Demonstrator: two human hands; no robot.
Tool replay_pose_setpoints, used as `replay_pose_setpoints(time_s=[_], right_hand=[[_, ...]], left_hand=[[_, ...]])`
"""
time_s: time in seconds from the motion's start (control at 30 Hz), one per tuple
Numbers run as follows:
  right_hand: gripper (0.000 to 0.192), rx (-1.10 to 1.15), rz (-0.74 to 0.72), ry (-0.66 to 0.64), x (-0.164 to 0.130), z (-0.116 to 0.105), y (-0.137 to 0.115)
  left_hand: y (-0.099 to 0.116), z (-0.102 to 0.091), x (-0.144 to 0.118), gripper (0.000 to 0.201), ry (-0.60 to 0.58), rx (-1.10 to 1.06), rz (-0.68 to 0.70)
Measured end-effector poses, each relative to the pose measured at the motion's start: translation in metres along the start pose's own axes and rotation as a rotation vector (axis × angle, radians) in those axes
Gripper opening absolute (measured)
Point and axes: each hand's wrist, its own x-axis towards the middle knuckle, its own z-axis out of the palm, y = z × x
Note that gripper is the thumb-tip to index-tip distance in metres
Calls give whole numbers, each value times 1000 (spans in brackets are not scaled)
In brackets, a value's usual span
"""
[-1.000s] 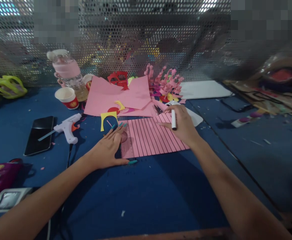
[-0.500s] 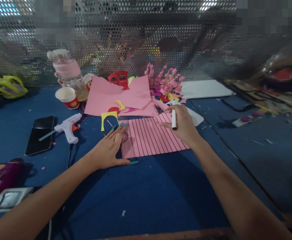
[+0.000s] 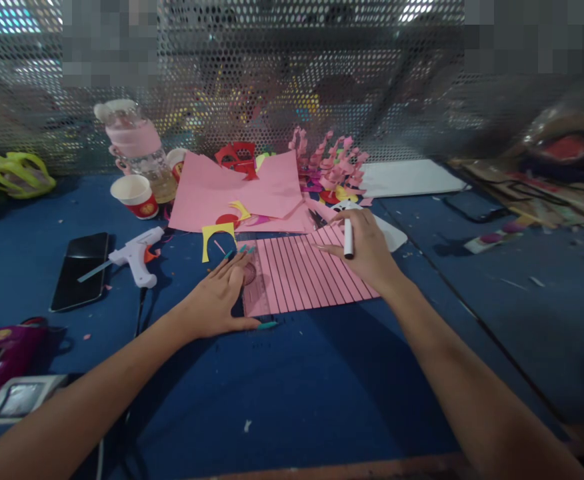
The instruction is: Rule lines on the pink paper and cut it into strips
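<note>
A pink sheet of paper [image 3: 302,277] ruled with many slanting black lines lies on the blue table. Over its left end rests a clear plastic ruler [image 3: 258,293]. My left hand [image 3: 222,290], fingers spread, presses down on the ruler and the paper's left edge. At the paper's right side my right hand [image 3: 369,253] grips a white marker pen [image 3: 349,239] with a black end pointing down toward me. The fingertips of that hand are near the upper right of the paper; its writing tip cannot be made out.
Behind lie larger pink sheets [image 3: 237,190], curled pink paper pieces [image 3: 339,163] and a yellow paper cutout [image 3: 218,233]. Leftward are a glue gun [image 3: 137,257], a phone [image 3: 79,270], a paper cup [image 3: 136,195] and a bottle [image 3: 135,143]. A perforated metal screen [image 3: 272,73] closes the back.
</note>
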Motion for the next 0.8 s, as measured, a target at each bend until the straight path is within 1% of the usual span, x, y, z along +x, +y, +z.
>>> replay_pose_setpoints(time_s=[0.23, 0.4, 0.53, 0.67, 0.8], right_hand=[[30, 6, 7, -5, 0, -1, 0], [28, 14, 14, -13, -1, 0, -1], [28, 11, 5, -6, -1, 0, 0], [26, -5, 19, -3, -1, 0, 2], [20, -35, 45, 37, 1, -2, 2]], left_hand=[[1, -1, 0, 91, -8, -12, -1], [1, 0, 1, 93, 9, -16, -7], [1, 0, 1, 90, -8, -10, -15], [1, 0, 1, 86, 3, -15, -12], [1, 1, 1, 89, 0, -15, -13]])
